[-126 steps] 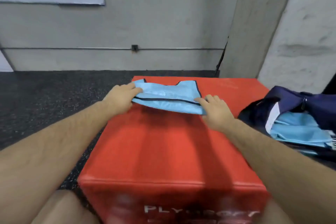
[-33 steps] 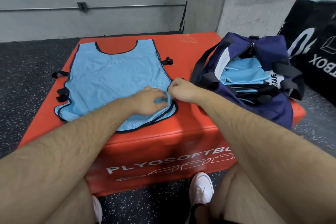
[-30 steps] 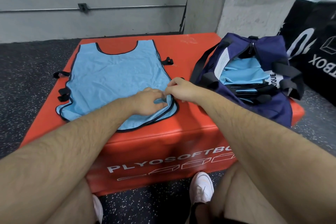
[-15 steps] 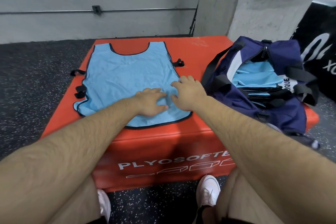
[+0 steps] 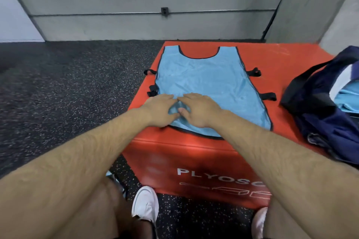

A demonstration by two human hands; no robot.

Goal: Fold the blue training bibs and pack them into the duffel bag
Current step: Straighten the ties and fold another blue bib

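Both hands have left the right hem corner they pinched a second ago, and the left hand [image 5: 159, 109] and right hand [image 5: 198, 109] now press flat, fingers straight, on the bib [image 5: 209, 81], smoothing it unfolded on the box [image 5: 194, 153] beside the duffel bag [image 5: 320, 122].

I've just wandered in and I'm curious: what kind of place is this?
Probably a gym or sports training room: a red plyo box printed "PLYOSO", speckled black rubber flooring, and a blue training bib spread on the box beside a navy duffel bag.
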